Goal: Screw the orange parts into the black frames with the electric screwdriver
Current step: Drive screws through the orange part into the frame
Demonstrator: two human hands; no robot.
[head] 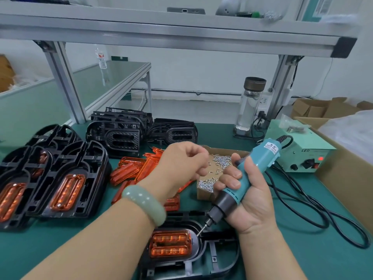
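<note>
Right hand [252, 203]: clenched round the teal electric screwdriver [260, 162], which is tilted with its bit tip at the right edge of the orange part [170, 243] seated in the near black frame [198, 249]. Left hand [179, 164]: fingers curled above the cardboard box of screws [203, 194]; whether it pinches a screw cannot be told. Loose orange parts [135, 168]: heaped mid-mat. Fitted frames [66, 178]: at left. Bare black frames [121, 130]: stacked behind. Power unit [302, 156]: at right, red lamp lit, near a glass bottle [250, 104].
</note>
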